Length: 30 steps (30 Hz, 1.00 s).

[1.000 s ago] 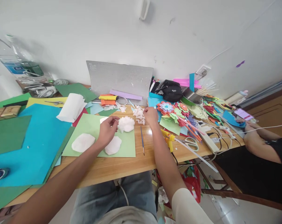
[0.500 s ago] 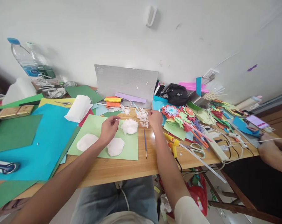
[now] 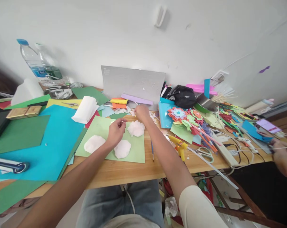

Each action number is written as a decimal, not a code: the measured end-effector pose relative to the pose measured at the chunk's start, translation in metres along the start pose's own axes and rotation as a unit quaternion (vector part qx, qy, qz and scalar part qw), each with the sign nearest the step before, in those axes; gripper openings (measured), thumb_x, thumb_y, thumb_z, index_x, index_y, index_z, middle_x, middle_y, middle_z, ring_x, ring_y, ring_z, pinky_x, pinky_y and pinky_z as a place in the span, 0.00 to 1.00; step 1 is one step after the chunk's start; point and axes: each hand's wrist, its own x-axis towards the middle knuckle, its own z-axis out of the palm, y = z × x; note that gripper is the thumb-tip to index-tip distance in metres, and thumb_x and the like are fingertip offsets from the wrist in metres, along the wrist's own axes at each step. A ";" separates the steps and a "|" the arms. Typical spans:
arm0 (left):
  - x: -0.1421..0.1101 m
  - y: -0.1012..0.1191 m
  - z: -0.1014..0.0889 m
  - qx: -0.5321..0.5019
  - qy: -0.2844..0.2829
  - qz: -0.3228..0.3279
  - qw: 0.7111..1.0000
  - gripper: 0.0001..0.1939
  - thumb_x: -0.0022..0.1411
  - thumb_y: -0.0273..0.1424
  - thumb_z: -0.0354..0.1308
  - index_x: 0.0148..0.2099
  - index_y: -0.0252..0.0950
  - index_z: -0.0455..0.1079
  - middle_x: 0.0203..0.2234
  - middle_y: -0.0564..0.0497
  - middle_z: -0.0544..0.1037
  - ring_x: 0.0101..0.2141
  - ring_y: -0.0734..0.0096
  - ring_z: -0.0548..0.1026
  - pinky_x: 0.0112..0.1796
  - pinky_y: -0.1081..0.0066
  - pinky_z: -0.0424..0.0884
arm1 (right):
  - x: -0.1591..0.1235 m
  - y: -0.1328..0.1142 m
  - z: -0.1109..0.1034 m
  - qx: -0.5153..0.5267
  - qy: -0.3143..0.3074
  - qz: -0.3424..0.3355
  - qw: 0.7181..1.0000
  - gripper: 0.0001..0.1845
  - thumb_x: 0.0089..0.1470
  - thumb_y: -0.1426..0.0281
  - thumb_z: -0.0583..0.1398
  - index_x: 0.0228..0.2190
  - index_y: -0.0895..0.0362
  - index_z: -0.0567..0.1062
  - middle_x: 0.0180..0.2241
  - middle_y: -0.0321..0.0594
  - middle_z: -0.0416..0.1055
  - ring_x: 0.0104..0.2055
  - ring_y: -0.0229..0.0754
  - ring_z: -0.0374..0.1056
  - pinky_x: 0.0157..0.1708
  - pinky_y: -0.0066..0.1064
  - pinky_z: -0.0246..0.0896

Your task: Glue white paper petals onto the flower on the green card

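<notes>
My left hand [image 3: 117, 131] hovers over the light green sheet [image 3: 138, 150], thumb and fingertips pinched; whatever they hold is too small to make out. Right of those fingers sits a ruffled white tissue-paper ball [image 3: 136, 129]. Two flat white tissue rounds lie on the same sheet, a left one [image 3: 94, 144] and a right one [image 3: 122, 149]. My right hand [image 3: 142, 113] is closed behind the ruffled ball, its fingertips near small white paper scraps [image 3: 153, 117]; its grip is hidden. A blue paintbrush [image 3: 152, 152] lies partly beneath my right forearm.
A white tissue stack [image 3: 85, 110] lies left of the sheet. Rightward are a yellow glue gun [image 3: 180, 146], scissors [image 3: 205, 154] and paper flowers [image 3: 178, 114]. A grey board [image 3: 134, 83] leans on the wall. Another person's hand [image 3: 283, 156] holds blue paper at far right.
My right hand has moved left and slightly back, from beside the scraps to behind the ruffled tissue ball. My left hand stays pinched above the green sheet. The whole view has shifted slightly.
</notes>
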 end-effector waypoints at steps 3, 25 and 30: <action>0.001 0.000 0.000 -0.005 0.002 0.001 1.000 0.13 0.58 0.37 0.51 0.41 0.37 0.70 0.19 0.57 0.67 0.21 0.72 0.66 0.26 0.72 0.62 | 0.002 0.002 0.005 -0.011 0.031 -0.006 0.999 0.15 0.57 0.76 0.52 0.36 0.60 0.79 0.43 0.53 0.75 0.49 0.50 0.66 0.48 0.35 0.53; 0.005 -0.004 0.001 -0.050 -0.009 -0.034 0.998 0.14 0.57 0.40 0.56 0.40 0.35 0.72 0.25 0.53 0.72 0.20 0.76 0.67 0.22 0.74 0.64 | 0.002 0.025 0.008 0.105 0.130 0.026 0.986 0.12 0.52 0.73 0.56 0.30 0.58 0.81 0.35 0.45 0.76 0.38 0.43 0.68 0.36 0.29 0.54; 0.016 0.010 0.002 -0.102 0.004 -0.082 0.991 0.16 0.56 0.41 0.60 0.38 0.34 0.73 0.32 0.49 0.76 0.22 0.78 0.69 0.22 0.75 0.70 | 0.006 0.022 0.009 0.205 0.133 0.022 0.969 0.12 0.51 0.72 0.57 0.29 0.58 0.81 0.28 0.38 0.77 0.31 0.38 0.69 0.34 0.26 0.57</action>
